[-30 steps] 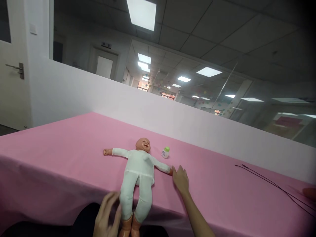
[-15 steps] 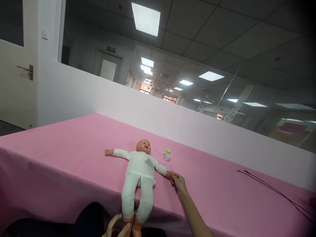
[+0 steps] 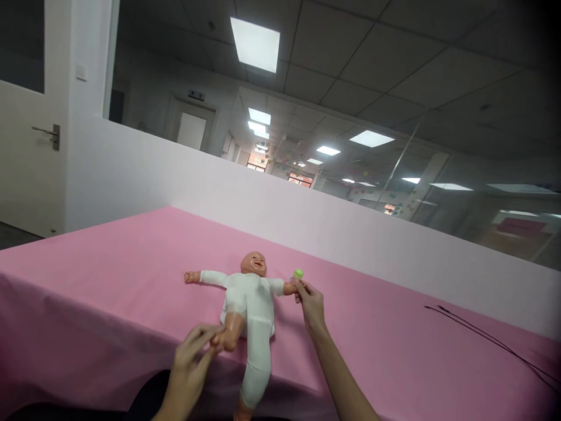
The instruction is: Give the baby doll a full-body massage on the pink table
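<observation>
A baby doll (image 3: 258,307) with a white cloth body lies on its back on the pink-covered table (image 3: 131,263), its head toward the wall. My left hand (image 3: 190,356) pinches the toes of the doll's bare foot on the left, and that leg is bent up over the body. The other leg hangs past the table's front edge. My right hand (image 3: 310,301) is closed on the doll's hand on the right, with that arm stretched sideways. Just behind my right fingers stands a small bottle (image 3: 298,273) with a green cap, its lower part mostly hidden.
Two thin black cables (image 3: 477,336) lie on the right side of the table. A low white wall (image 3: 263,202) with glass above it runs along the back. At far left is a door (image 3: 26,158) with a metal handle. Dark clothed legs show below the table's front edge.
My left hand has come up with the doll's foot, bending that leg toward the body. My right hand has raised the doll's arm slightly, now partly covering the bottle.
</observation>
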Demonstrator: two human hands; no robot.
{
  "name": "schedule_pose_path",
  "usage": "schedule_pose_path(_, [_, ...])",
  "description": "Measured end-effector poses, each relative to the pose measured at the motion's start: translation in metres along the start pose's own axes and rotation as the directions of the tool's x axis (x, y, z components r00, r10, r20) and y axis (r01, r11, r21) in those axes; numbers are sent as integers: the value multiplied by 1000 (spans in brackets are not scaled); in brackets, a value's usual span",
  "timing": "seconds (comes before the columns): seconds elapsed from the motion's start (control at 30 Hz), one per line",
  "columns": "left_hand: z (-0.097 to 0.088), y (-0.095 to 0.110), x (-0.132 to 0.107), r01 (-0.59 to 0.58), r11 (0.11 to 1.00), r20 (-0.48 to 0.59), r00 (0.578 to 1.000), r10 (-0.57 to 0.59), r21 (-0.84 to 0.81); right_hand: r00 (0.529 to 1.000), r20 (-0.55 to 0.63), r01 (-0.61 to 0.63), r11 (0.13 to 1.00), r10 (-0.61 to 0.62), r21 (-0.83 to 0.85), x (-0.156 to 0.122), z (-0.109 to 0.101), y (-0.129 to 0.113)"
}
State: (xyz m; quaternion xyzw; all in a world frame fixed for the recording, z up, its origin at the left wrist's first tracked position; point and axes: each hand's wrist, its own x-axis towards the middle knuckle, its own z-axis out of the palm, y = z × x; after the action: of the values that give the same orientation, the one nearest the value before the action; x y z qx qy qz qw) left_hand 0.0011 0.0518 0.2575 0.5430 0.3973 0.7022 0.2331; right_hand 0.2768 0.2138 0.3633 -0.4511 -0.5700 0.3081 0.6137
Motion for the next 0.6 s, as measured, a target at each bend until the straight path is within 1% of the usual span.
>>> schedule_pose_path(0.03, [0, 3, 26, 46, 999, 15, 999, -46, -20, 993, 113, 46, 997, -38, -69, -2, 11, -4])
schedule_pose_path(0.07, [2, 4, 52, 80, 995, 22, 997, -79, -52, 970, 236, 91, 988, -60, -122, -5, 21, -6])
schedule_pose_path(0.1, [6, 2, 74, 108, 992, 45, 993, -105, -71, 936, 345, 134, 978, -73, -158, -9, 31, -7])
schedule_pose_path(0.13, [12, -1, 94, 136, 988, 94, 987, -129, -75, 901, 426, 170, 969, -79, -180, -12, 40, -6])
schedule_pose_path(0.17, [17, -5, 110, 149, 985, 136, 981, -137, -83, 876, 475, 198, 961, -84, -195, -15, 47, -3])
schedule_pose_path(0.2, [23, -8, 121, 157, 984, 167, 976, -140, -88, 864, 495, 216, 955, -90, -205, -17, 53, -1])
schedule_pose_path(0.27, [30, -12, 131, 164, 981, 191, 971, -143, -101, 874, 477, 222, 951, -96, -214, -17, 56, 2])
schedule_pose_path(0.3, [31, -12, 128, 171, 980, 185, 971, -149, -107, 886, 455, 206, 955, -90, -214, -14, 54, 3])
schedule_pose_path(0.33, [29, -10, 122, 180, 977, 172, 972, -160, -111, 904, 420, 180, 961, -77, -211, -9, 49, 4])
schedule_pose_path(0.37, [24, -6, 111, 187, 976, 151, 974, -169, -110, 931, 361, 140, 969, -59, -202, -2, 42, 4])
schedule_pose_path(0.43, [9, 2, 78, 180, 979, 85, 981, -173, -93, 985, 174, 32, 985, -2, -169, 13, 23, 9])
schedule_pose_path(0.47, [1, 6, 57, 165, 984, 52, 985, -162, -69, 998, 50, -36, 990, 43, -139, 20, 12, 14])
schedule_pose_path(0.5, [-8, 9, 34, 147, 988, 38, 989, -146, -41, 993, -74, -104, 989, 97, -102, 26, 1, 21])
schedule_pose_path(0.53, [-17, 10, 10, 137, 990, 51, 989, -136, -19, 969, -189, -174, 983, 159, -61, 30, -9, 29])
schedule_pose_path(0.57, [-24, 10, -13, 170, 985, 101, 980, -170, 2, 931, -290, -237, 971, 222, -17, 31, -18, 39])
schedule_pose_path(0.6, [-29, 9, -35, 197, 980, 58, 979, -198, 9, 896, -355, -280, 960, 266, 10, 29, -25, 49])
